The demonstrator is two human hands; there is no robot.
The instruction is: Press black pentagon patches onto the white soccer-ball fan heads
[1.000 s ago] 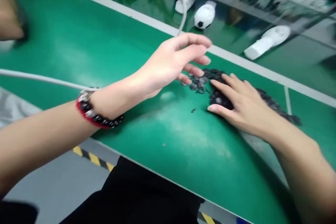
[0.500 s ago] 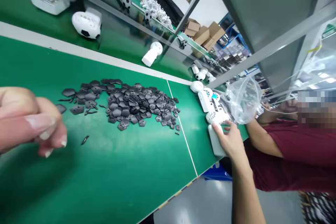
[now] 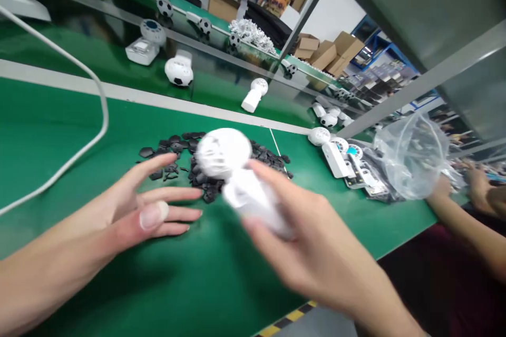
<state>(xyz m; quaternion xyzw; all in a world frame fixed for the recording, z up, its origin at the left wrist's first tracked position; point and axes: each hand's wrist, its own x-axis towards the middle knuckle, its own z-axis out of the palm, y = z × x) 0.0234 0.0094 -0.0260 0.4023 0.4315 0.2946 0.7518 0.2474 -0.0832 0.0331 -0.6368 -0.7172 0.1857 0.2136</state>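
Right hand: your right hand is closed around the lower part of the white handheld fan, fingers and thumb curled about its handle. Motion blur softens the fingers, so you can't read each fingertip's exact contact.

Left hand: your left hand is released and holds nothing, its fingers spread and pointing toward the fan. Its fingertips sit just short of the black pentagonal pieces and appear not to touch them.

Fan: it is in the air in your right hand, above the green bench mat, its round white head tilted up and to the left. Seen from this view, it overlaps the pile of pieces. The blur hides any detail on its surface.

Black pieces: they lie flat in a loose heap on the mat, between your hands and the far edge of the mat.

Handling: your grip low on the handle leaves the round head uncovered. A firm wrap there looks sound, and your free left hand is well placed to steady the head.

Around you: a white cable arcs across the mat on your left. A clear plastic bag sits to your right, beside a co-worker's hand.
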